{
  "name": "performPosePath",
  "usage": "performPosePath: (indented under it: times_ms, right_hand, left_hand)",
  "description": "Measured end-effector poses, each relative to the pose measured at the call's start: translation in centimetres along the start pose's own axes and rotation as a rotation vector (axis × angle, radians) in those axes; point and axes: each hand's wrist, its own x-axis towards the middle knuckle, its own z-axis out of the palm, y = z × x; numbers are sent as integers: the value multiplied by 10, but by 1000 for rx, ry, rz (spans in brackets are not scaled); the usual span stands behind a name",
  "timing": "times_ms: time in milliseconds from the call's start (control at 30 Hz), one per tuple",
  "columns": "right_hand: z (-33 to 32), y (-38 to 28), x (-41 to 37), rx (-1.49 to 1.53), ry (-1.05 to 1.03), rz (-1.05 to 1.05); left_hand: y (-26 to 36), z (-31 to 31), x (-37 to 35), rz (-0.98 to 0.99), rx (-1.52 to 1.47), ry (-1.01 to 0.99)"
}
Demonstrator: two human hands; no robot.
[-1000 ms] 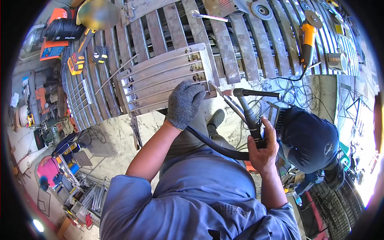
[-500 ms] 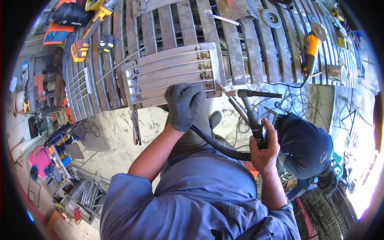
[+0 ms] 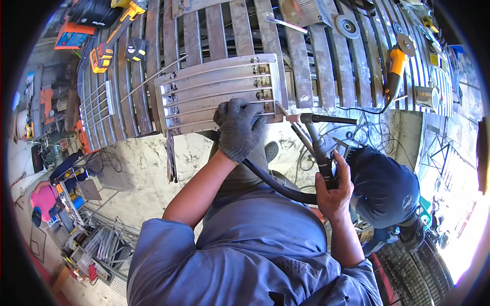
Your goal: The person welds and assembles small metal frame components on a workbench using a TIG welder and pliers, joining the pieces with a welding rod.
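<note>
spanning 12 o'clock, slatted bench (image 3: 301, 61) bears frame (image 3: 204, 97); left hand (image 3: 237, 130) hides its edge, grip unclear; right hand (image 3: 334, 194) clenches torch (image 3: 319, 145)

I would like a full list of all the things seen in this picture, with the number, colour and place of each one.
workbench: 1, rusty grey metal slats, top of view
metal frame: 1, silver grey, on the near edge of the workbench
angle grinder: 1, orange and black, on the workbench at right
tape measures: 2, one yellow, one black, on the workbench at left
wrench: 1, silver, far side of the workbench
grinding disc: 1, grey, right of the wrench
welding torch: 1, black, right of the metal frame
hose: 1, black, runs from the welding torch
other person: 1, dark blue clothes, low at right
left hand: grey glove, on the metal frame's near edge
right hand: bare, closed around the welding torch
</note>
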Motion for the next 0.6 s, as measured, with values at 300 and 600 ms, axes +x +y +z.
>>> performPosePath:
  times_ms: [300, 600]
  right_hand:
    - [0, -5, 3, 46, -51, 65]
    - [1, -4, 10, 2, -13, -12]
  left_hand:
    - [-7, -6, -1, 24, 131, -43]
    - [-3, -1, 0, 26, 92, -33]
